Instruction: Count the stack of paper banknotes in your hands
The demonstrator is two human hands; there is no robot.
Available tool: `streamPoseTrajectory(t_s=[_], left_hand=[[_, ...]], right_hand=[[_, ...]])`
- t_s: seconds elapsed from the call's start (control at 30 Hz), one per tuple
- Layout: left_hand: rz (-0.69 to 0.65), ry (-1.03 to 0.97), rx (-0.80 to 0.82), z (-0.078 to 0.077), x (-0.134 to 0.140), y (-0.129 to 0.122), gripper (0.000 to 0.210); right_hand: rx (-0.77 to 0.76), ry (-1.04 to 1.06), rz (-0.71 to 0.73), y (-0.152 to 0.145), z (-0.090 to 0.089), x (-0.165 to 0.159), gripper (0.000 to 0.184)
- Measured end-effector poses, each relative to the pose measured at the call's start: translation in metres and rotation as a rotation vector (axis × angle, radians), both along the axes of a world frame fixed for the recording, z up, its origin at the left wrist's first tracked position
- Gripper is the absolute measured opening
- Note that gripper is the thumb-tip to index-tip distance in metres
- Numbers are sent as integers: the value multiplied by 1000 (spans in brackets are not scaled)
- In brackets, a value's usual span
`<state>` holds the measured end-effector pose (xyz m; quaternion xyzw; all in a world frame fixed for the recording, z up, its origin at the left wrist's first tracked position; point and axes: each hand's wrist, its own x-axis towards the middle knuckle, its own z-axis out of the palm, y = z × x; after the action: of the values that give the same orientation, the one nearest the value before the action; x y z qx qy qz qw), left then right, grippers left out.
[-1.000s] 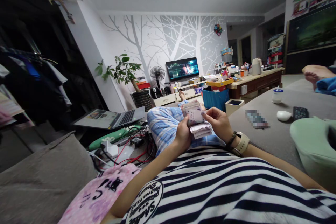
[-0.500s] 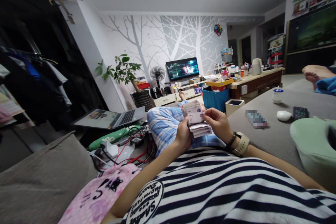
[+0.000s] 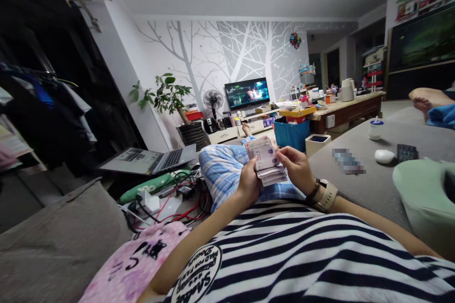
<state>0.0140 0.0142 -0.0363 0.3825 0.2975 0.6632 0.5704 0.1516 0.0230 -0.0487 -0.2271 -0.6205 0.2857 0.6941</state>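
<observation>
Head camera: from where I stand, the person's left hand (image 3: 249, 182) grips a folded stack of banknotes (image 3: 266, 157), thumb laid over the face of the top one. The right hand (image 3: 297, 168) is at the stack's right edge, thumb and forefinger drawn close together; I can't tell whether they pinch a note. The money sits over the lap, above blue checked trousers (image 3: 216, 170). Off to the left an open laptop (image 3: 138, 161) lies near tangled cables (image 3: 194, 194); on the right a white mouse (image 3: 384, 156) sits just beside a dark remote (image 3: 407, 153) on the sofa (image 3: 355, 194).
</observation>
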Motion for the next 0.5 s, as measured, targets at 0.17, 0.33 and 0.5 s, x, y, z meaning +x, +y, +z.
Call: streamPoseTrajectory(t_s=[0.17,0.33,0.5], left_hand=[[8,7,-4,-1,-1,0,24],[7,32,3,-2,-1,-2,23],[46,37,9,-2,-1,-3,16]], right_hand=[[-10,-11,-17,0,0,1,47],[-77,-9,-84,12,-4,0,48],[-117,-47,-85,17,-7,1,52]])
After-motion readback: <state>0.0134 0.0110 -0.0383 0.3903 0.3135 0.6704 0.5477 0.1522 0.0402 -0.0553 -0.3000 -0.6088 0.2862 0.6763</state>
